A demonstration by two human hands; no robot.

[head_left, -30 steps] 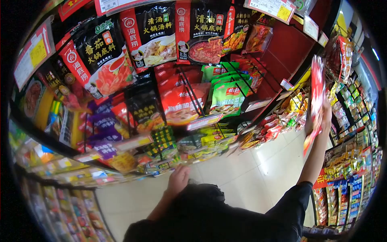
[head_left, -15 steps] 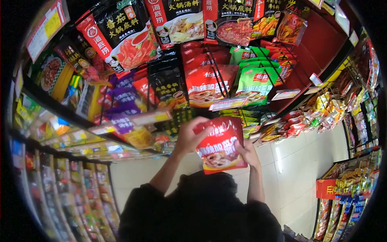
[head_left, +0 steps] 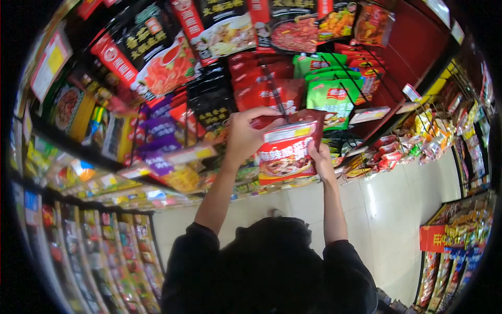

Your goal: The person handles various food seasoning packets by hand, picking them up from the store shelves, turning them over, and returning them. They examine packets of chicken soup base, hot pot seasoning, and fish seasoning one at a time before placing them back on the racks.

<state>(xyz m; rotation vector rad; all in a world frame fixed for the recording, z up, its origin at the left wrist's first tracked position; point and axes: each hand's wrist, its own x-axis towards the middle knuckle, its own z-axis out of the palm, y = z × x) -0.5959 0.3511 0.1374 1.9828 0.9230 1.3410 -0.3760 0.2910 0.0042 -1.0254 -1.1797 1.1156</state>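
Both hands grasp red sauce packet [head_left: 285, 152]: left hand [head_left: 244, 137] pinches top edge, right hand [head_left: 320, 158] clamps lower right corner. Packet is up at peg hook [head_left: 276, 97], fronting hanging red packets [head_left: 255, 95], left of green packets [head_left: 334, 97]. Probably not hung yet; neither hand has let go.

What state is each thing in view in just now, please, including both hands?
red packet: held up in front of the rack by both hands, unopened as far as shows.
left hand: fingers closed over the packet's top edge.
right hand: gripping the packet's side.
green packets: hanging on a peg.
black packets: hanging.
price tag: fixed at a peg's end.
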